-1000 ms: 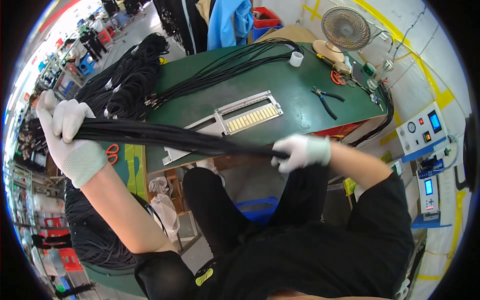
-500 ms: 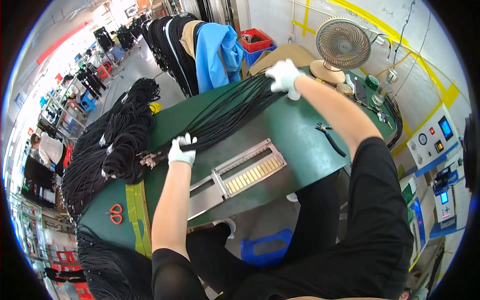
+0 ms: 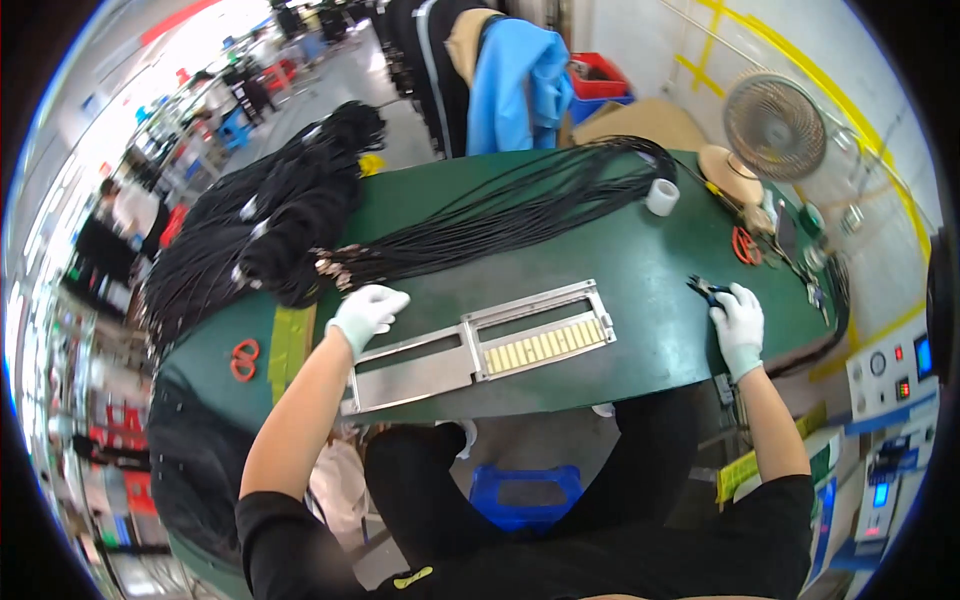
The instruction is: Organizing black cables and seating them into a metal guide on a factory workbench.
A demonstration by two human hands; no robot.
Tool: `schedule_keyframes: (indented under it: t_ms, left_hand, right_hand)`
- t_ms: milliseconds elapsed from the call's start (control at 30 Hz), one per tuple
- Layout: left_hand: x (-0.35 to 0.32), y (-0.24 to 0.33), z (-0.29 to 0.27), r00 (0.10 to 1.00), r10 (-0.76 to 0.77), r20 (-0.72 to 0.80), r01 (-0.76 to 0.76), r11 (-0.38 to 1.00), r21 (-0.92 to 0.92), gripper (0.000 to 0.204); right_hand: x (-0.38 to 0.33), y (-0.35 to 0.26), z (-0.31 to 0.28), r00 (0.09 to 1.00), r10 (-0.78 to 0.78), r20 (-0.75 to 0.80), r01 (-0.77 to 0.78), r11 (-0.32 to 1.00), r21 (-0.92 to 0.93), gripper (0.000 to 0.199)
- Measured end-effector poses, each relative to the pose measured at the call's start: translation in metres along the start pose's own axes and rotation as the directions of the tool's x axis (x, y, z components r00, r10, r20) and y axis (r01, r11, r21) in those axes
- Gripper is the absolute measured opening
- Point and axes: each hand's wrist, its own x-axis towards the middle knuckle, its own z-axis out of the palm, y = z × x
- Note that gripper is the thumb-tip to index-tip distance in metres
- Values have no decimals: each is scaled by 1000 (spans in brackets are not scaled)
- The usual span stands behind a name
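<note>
Right hand wraps pliers near worktop's right end, seemingly a pick-up; lifting calls for firm hold. Left hand loose, seemingly empty.

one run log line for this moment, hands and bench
left hand: near frame's left end, nothing visibly held | right hand: at pliers, grip unclear | frame: flat on table | cables: behind frame

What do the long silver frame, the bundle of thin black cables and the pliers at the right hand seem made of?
Silver rectangular frame: probably satin metal, by its grey sheen. Thin black cables: perhaps matte rubber or plastic, curving smoothly. Dark pliers: likely metal by their slim jaws, finish blurred; the white-gloved right hand overlaps the handles.
</note>
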Motion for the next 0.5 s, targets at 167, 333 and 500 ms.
schedule_keyframes:
  t_ms: [167,333,500]
  left_hand:
    - [-65,-15,24,897,441,21,-293,559,776,30]
    - [-80,1,37,892,446,-74,-189,518,834,29]
    - [-122,-3,46,968,251,-21,-99,455,885,38]
  right_hand:
    - [36,27,24,985,96,-147,-122,976,-182,26]
    - [52,-118,-17,957,-219,-188,279,872,404,37]
    - [-6,-246,-2,806,-580,-123,539,631,559,50]
